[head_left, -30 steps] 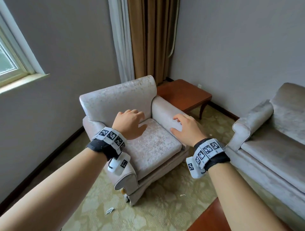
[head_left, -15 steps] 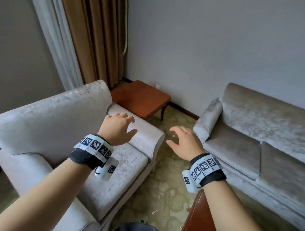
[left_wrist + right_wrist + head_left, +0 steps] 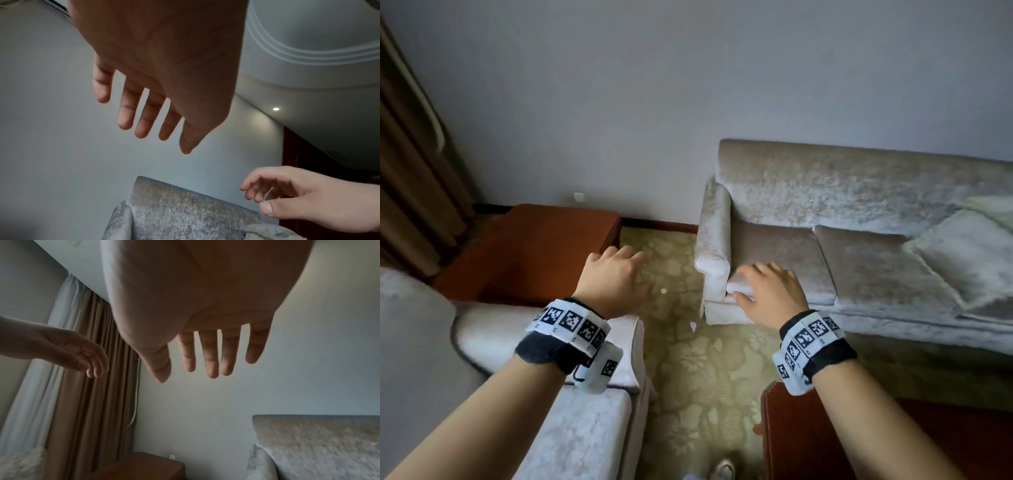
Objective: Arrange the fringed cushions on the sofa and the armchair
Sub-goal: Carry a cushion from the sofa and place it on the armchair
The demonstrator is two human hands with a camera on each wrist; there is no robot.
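Observation:
A pale velvet sofa (image 3: 859, 192) stands against the wall at the right. On its right seat lies a light cushion (image 3: 969, 253) with a fringed edge, cut off by the frame. The matching armchair (image 3: 585, 428) fills the lower left. My left hand (image 3: 616, 277) hovers over the carpet between the two seats, fingers relaxed, holding nothing. My right hand (image 3: 767, 291) floats in front of the sofa's left armrest (image 3: 714, 240), fingers spread and empty. Both wrist views show straight, empty fingers (image 3: 141, 116) (image 3: 209, 353).
A reddish wooden side table (image 3: 530, 250) sits in the corner between armchair and sofa. Another wooden table's corner (image 3: 808, 445) is at the lower right. Brown curtains (image 3: 410, 171) hang at the left. Patterned carpet (image 3: 698, 370) with small scraps lies between the furniture.
The view has swung right from the armchair toward the sofa. Both hands moved with it, staying empty, and the cushion on the sofa has come into view.

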